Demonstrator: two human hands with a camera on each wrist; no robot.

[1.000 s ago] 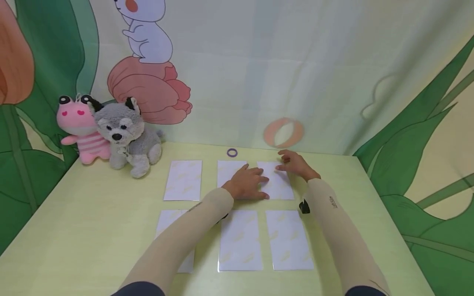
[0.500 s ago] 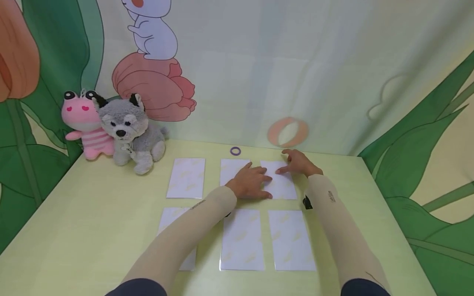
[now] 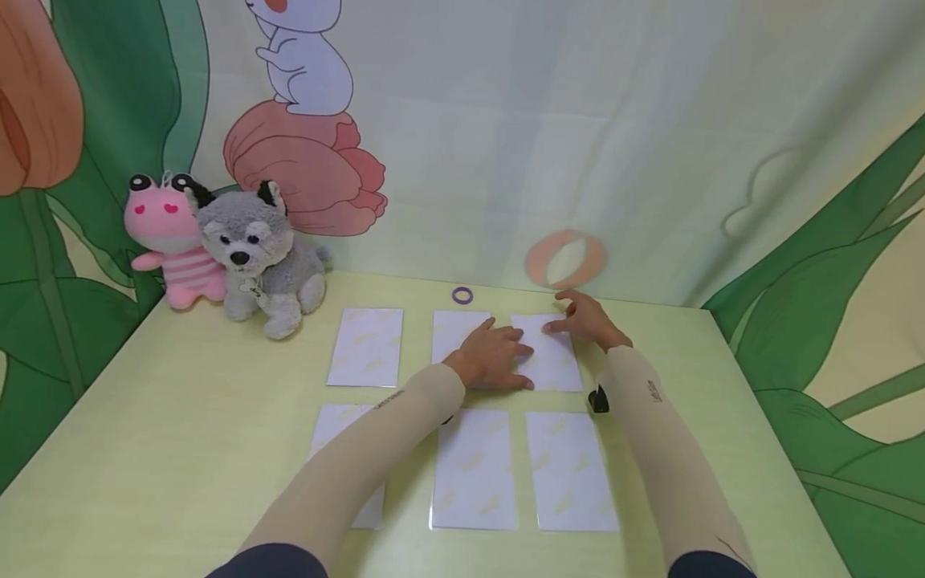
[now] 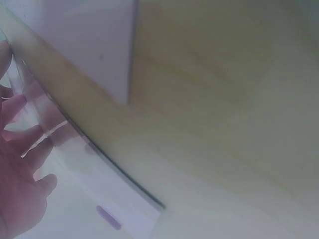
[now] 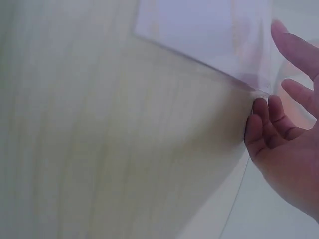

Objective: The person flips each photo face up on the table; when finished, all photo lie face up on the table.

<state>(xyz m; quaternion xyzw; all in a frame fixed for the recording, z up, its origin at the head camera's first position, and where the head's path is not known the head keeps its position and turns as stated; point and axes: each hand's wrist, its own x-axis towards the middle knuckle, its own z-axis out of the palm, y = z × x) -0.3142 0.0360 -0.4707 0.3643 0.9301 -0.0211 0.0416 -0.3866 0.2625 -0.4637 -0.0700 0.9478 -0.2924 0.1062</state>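
Several white cards with pale yellow marks and clear plastic edges lie flat in two rows. My left hand (image 3: 491, 357) spreads its fingers over the back-row middle card (image 3: 454, 329), fingertips reaching the left edge of the back-row right card (image 3: 552, 369). In the left wrist view, my fingers show through a card's clear margin (image 4: 117, 189). My right hand (image 3: 587, 319) is at the right card's far right corner, thumb over the card and index finger extended past its far edge. The right wrist view shows the lower fingers (image 5: 256, 132) bent at the card's corner (image 5: 261, 87).
A purple ring (image 3: 462, 295) lies behind the back row. A plush husky (image 3: 253, 257) and a pink plush frog (image 3: 177, 241) sit at the back left. A printed curtain (image 3: 462, 144) hangs along the table's (image 3: 144, 417) far edge. The front-left card (image 3: 336, 425) is partly under my left forearm.
The head view has shifted slightly, so everything appears a little further right. Both hands and the cards keep nearly the same places.
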